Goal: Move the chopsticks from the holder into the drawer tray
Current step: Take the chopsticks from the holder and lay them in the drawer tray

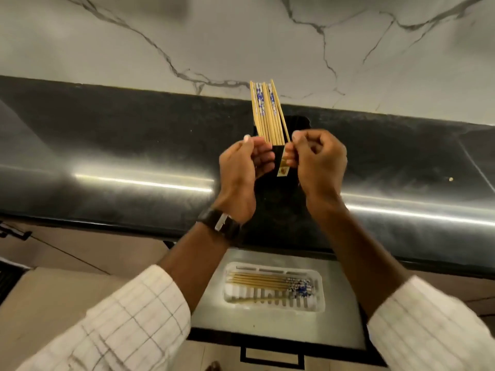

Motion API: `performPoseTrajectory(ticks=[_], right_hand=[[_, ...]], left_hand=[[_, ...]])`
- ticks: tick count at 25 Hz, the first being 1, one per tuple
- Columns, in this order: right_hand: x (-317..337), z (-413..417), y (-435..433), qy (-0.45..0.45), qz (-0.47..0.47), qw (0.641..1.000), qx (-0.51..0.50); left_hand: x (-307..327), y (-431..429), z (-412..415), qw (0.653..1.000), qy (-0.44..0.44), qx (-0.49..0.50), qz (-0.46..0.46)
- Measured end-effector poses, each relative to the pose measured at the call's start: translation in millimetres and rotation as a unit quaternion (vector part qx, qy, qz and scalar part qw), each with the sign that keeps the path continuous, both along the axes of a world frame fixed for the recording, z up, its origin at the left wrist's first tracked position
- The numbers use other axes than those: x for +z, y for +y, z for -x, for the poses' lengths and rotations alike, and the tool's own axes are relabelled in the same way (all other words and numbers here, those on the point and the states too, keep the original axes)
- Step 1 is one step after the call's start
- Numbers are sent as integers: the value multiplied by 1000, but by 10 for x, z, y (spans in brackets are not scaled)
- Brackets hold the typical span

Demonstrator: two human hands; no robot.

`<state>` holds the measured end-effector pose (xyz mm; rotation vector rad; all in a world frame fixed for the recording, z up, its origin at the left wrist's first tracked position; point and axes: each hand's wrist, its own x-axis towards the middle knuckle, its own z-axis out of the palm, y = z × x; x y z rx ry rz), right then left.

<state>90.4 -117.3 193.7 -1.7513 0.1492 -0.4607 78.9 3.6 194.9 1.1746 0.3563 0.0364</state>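
Several wooden chopsticks (pixel 267 116), some with blue-and-white patterned ends, stick up out of a black holder (pixel 277 153) that carries a small gold label. My left hand (pixel 241 170) grips the holder from the left. My right hand (pixel 318 162) pinches the rightmost chopstick just above the holder's rim. Both hands hover over the black counter. Below them an open drawer (pixel 340 298) holds a white plastic tray (pixel 318 303), and several chopsticks (pixel 265 281) lie side by side in it with their patterned ends to the right.
A glossy black counter (pixel 134 156) runs across the view in front of a white marble wall (pixel 241 36). The drawer's black front edge and handle (pixel 272 360) are at the bottom. Beige cabinet fronts flank the drawer.
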Motion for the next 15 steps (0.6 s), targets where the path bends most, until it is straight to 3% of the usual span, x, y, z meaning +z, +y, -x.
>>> performPoseTrajectory(ticks=[3,7,11,15], right_hand=[[24,-782,23,-29,108,993,-33],[-48,-1489,13,37,249,968,-6],[-62,-1886,31,139,251,955,78],[-91,-2077,61,139,226,958,112]], left_hand=[[193,28,-417,1000,6,1,-26],[196,52,-660,999,43,-21,-21],[116,135,-803,998,49,-16,19],[101,201,-930,999,32,-9,42]])
